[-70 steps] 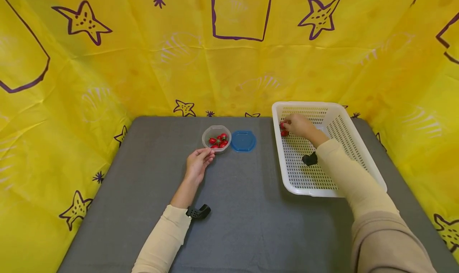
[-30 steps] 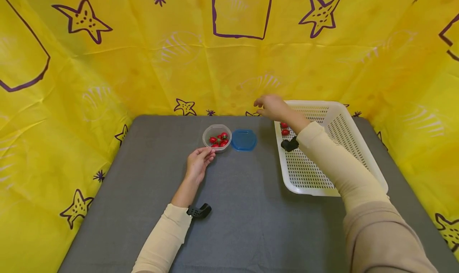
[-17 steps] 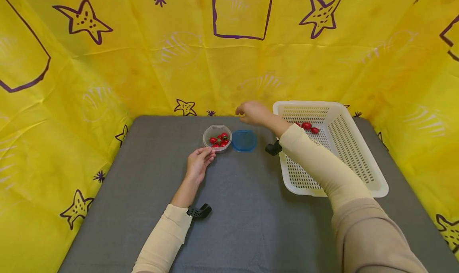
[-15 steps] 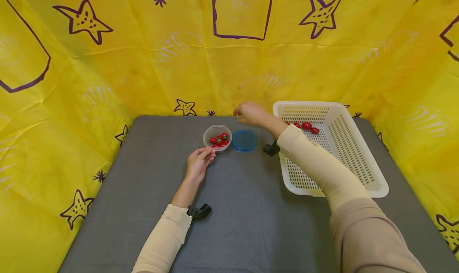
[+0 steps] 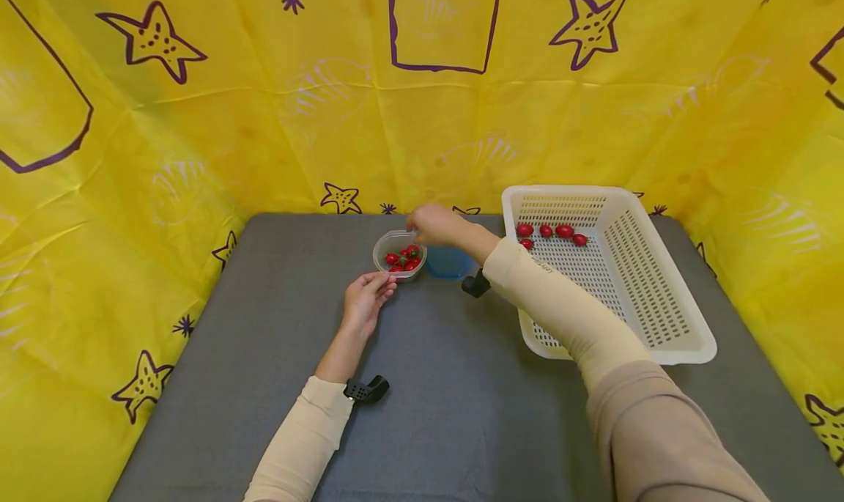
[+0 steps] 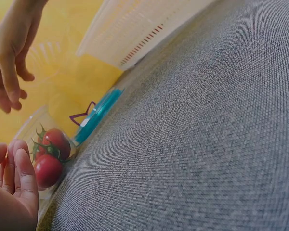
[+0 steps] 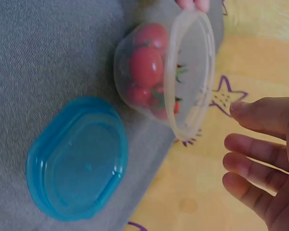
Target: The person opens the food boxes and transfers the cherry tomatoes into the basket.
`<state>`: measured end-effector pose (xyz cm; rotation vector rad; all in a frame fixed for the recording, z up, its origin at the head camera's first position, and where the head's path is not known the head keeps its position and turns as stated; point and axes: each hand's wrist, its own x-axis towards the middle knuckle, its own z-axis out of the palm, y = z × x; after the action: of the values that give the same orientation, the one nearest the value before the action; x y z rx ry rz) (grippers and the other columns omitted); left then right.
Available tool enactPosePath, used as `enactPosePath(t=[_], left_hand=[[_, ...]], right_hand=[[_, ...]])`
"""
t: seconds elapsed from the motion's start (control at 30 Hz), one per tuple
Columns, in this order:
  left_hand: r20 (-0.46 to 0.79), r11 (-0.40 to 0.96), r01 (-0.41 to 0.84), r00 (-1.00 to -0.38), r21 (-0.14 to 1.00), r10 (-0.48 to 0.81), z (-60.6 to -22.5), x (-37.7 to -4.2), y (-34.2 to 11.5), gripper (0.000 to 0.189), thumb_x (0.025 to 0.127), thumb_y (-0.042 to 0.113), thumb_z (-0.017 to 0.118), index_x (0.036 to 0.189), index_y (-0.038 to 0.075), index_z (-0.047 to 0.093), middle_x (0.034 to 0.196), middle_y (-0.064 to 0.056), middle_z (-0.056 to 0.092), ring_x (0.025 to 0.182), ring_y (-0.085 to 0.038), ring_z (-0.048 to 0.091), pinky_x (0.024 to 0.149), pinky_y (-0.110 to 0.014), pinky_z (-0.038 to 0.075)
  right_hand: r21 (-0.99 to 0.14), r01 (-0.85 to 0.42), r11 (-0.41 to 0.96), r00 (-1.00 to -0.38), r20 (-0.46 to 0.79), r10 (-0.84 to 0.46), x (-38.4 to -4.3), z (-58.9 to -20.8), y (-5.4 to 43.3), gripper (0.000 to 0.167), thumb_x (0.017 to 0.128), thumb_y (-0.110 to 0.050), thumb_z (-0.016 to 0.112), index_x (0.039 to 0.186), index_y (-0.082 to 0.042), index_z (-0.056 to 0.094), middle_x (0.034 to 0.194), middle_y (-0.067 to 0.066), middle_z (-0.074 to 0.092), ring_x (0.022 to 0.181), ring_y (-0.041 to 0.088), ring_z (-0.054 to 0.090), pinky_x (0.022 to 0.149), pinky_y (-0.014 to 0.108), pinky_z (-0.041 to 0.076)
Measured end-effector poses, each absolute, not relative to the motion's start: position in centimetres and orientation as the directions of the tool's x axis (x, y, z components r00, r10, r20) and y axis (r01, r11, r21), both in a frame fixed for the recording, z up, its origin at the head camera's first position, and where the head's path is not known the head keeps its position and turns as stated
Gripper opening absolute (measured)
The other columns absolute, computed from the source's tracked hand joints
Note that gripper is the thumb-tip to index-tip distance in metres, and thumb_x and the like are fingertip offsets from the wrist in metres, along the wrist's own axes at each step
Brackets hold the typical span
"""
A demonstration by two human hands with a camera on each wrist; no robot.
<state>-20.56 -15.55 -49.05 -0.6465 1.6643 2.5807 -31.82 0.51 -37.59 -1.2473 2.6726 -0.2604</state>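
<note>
My left hand [image 5: 367, 300] pinches the near rim of a clear plastic tub [image 7: 192, 115] at the back middle of the table. Several small red tomatoes [image 7: 147, 67] with green stems lie inside it. Above the tub's right side hovers my right hand [image 5: 438, 226]; in the right wrist view its thumb and fingers [image 7: 250, 168] are apart with nothing between them. A blue lid [image 7: 82, 159] lies flat right of the tub, partly covered by my right hand in the head view. More tomatoes [image 5: 564, 231] sit along the back left of a white basket [image 5: 666, 289].
The perforated basket takes up the right side of the grey table [image 5: 264, 326], with my right forearm across its left front edge. A yellow printed cloth [image 5: 435, 135] hangs behind and on both sides of the table.
My right hand has moved left from the basket, past the lid, to above the tub, uncovering tomatoes in the basket. The left hand stays at the tub's rim.
</note>
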Motion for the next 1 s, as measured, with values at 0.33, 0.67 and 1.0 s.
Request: enactPosePath(t=[0.33, 0.67, 1.0], left_hand=[[-0.337, -0.426, -0.22, -0.916, 0.877, -0.219, -48.9, -20.4, -15.5, 0.005, 0.097, 0.007, 0.058, 0.1, 0.003, 0.057, 0.072, 0.005, 0.07, 0.067, -0.006, 0.067, 0.07, -0.02, 0.056], [-0.338, -0.427, -0.223, -0.916, 0.876, -0.217, -49.0, -20.5, -15.5, 0.004, 0.097, 0.008, 0.058, 0.098, 0.004, 0.057, 0.072, 0.005, 0.07, 0.067, -0.006, 0.067, 0.071, -0.02, 0.057], [-0.33, -0.432, -0.213, -0.919, 0.876, -0.216, -49.3, -20.6, -15.6, 0.007, 0.096, 0.008, 0.06, 0.097, 0.002, 0.058, 0.072, 0.005, 0.07, 0.065, -0.006, 0.067, 0.066, -0.018, 0.056]], right_hand=[[-0.145, -0.757, 0.637, -0.621, -0.144, -0.77, -31.4, -39.7, -1.1, 0.026, 0.086, -0.005, 0.063, 0.111, -0.004, 0.071, 0.111, 0.011, 0.069, 0.101, 0.026, 0.063, 0.091, 0.035, 0.054], [0.04, -0.787, 0.616, -0.614, -0.151, -0.774, -30.5, -41.0, -2.4, 0.016, 0.088, -0.008, 0.065, 0.103, -0.008, 0.072, 0.106, 0.007, 0.068, 0.101, 0.024, 0.058, 0.082, 0.035, 0.055], [0.172, -0.781, 0.6, -0.624, -0.184, -0.759, -30.2, -42.1, -3.5, 0.026, 0.089, -0.017, 0.069, 0.114, -0.012, 0.07, 0.112, 0.007, 0.069, 0.104, 0.024, 0.059, 0.088, 0.036, 0.056]])
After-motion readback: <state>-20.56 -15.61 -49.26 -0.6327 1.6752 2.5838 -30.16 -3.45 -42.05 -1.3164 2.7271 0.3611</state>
